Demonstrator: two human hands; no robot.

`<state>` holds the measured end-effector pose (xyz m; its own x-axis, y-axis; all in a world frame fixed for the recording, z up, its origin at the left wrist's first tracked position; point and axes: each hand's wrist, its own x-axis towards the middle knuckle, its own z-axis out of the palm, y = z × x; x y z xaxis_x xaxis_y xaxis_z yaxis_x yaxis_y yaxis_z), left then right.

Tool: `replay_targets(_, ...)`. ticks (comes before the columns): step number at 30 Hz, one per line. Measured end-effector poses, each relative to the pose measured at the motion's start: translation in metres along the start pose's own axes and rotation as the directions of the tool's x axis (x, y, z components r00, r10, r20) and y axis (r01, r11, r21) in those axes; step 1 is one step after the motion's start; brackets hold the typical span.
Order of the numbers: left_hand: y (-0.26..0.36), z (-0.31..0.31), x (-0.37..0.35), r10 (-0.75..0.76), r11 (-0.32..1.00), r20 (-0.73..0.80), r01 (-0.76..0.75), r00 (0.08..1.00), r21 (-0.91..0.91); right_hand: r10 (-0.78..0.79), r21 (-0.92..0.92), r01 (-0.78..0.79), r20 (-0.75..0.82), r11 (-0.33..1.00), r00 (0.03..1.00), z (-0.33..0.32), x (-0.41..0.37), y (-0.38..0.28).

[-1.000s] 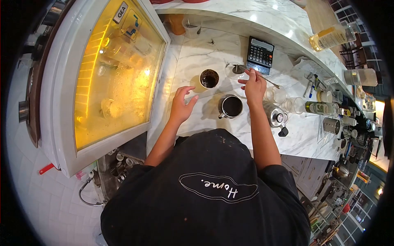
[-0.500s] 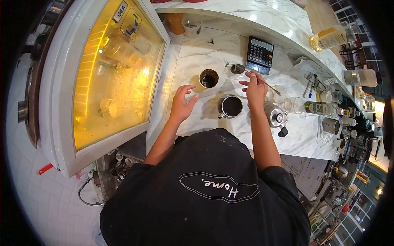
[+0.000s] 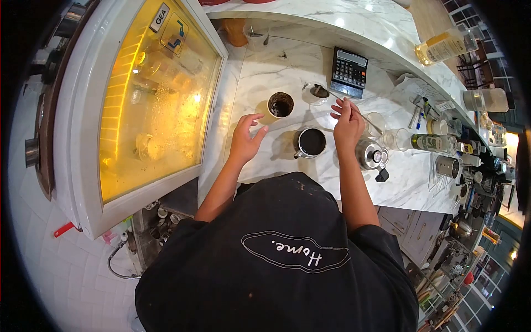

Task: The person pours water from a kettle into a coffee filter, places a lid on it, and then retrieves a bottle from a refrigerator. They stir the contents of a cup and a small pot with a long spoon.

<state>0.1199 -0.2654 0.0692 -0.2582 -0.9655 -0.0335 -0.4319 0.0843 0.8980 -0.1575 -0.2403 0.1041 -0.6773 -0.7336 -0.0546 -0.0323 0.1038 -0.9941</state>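
My right hand (image 3: 348, 126) pinches a long-handled spoon (image 3: 362, 114) by its shaft. The spoon's bowl looks dark and hangs over a small clear glass (image 3: 313, 100). On the counter below and left of that hand stands a metal mug (image 3: 302, 150) filled with dark liquid, its handle turned toward me. My left hand (image 3: 247, 138) is held with fingers apart and nothing in it. Just beyond its fingertips sits a cup (image 3: 271, 114) with dark, wet-looking residue on its inner wall and bottom.
A steel pot (image 3: 367, 155) with a black handle and glass cups (image 3: 396, 139) stand to the right. The calculator (image 3: 350, 72) lies at the back near the raised ledge. A bottle (image 3: 434, 144) and pens lie farther right. A glass-door fridge (image 3: 160, 105) borders the left.
My right hand has shifted slightly right and toward me along with the spoon. The spoon's bowl has moved left over the small glass. My left hand stays nearly in place.
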Motion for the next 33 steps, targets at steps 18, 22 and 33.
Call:
replay_targets(18, -0.003, 0.000, -0.001, -0.001, 1.000, -0.005, 0.001, 1.000, 0.007, 0.044, -0.082, -0.037, 0.080, 0.996, 0.996, -0.010, 0.001, -0.006)
replay_targets(22, 0.001, -0.006, 0.017, -0.001, 1.000, -0.057, 0.000, 0.998, -0.030, 0.094, -0.117, -0.077, 0.151, 0.990, 0.984, -0.012, 0.000, -0.013)
replay_targets(33, 0.082, 0.045, 0.181, 0.283, 0.894, 0.440, -0.401, 0.852, 0.201, 0.111, 0.006, -0.113, 0.164, 0.994, 0.980, -0.015, 0.006, -0.015)
